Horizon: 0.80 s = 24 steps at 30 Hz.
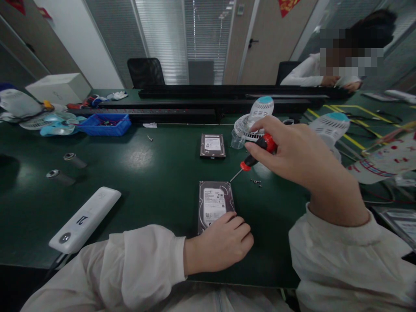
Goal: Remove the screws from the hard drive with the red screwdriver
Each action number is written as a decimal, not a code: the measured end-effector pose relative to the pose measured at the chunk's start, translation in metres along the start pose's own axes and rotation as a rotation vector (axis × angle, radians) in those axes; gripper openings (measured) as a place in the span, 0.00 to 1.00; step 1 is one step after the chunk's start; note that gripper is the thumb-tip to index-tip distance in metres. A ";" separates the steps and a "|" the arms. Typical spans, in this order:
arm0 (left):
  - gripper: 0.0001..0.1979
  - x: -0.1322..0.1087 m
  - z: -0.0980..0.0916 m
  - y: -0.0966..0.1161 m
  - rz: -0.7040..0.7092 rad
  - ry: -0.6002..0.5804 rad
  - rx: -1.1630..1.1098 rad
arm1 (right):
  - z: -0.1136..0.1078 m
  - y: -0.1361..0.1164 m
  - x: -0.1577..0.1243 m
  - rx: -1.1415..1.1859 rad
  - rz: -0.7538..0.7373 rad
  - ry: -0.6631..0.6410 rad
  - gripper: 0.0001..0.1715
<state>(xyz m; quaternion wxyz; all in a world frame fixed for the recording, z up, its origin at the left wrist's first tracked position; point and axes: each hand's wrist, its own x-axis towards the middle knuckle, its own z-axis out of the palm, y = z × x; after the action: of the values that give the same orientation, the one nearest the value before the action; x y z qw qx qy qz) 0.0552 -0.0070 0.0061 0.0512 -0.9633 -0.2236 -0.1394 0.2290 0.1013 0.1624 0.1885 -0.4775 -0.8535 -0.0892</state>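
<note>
A hard drive [214, 201] lies label up on the green table in front of me. My left hand [224, 240] is closed over its near end, fingers curled at the right edge, covering that corner. In my right hand [281, 151] is a red and black screwdriver [249, 161], gripped by its handle. Its thin shaft slants down to the left, and the tip is at the drive's far right corner. Several small screws [256, 182] are scattered just right of the drive. Farther back lies a second hard drive [212, 145], label up.
A small clear cup [238, 139] and a white fan [260, 115] stand behind my right hand. At left are a blue bin [105, 125], two metal cylinders [60, 177] and a white device marked 21 [86, 219]. Across the table sits another person [305, 71].
</note>
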 end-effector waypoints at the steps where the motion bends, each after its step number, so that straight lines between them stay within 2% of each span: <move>1: 0.12 0.000 0.000 0.000 0.001 0.002 0.001 | -0.001 0.000 -0.001 -0.041 0.024 0.002 0.27; 8: 0.11 0.000 0.001 0.001 -0.003 -0.013 -0.003 | -0.002 0.005 -0.004 0.162 -0.058 -0.033 0.27; 13: 0.11 0.000 0.001 0.000 0.000 -0.006 -0.001 | -0.001 0.002 -0.003 0.017 0.042 -0.008 0.27; 15: 0.11 0.000 0.000 0.000 0.000 -0.002 0.000 | -0.001 0.003 -0.002 -0.013 0.038 -0.004 0.27; 21: 0.11 0.000 -0.001 0.000 0.002 -0.012 0.002 | -0.002 0.007 -0.002 0.200 -0.107 -0.028 0.23; 24: 0.12 0.000 -0.001 0.000 0.000 -0.013 0.004 | -0.003 0.004 -0.002 0.137 -0.043 -0.017 0.20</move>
<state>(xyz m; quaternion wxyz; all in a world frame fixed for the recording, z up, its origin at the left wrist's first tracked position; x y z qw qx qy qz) 0.0548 -0.0077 0.0074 0.0517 -0.9641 -0.2240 -0.1327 0.2341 0.1007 0.1645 0.2117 -0.4459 -0.8692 -0.0303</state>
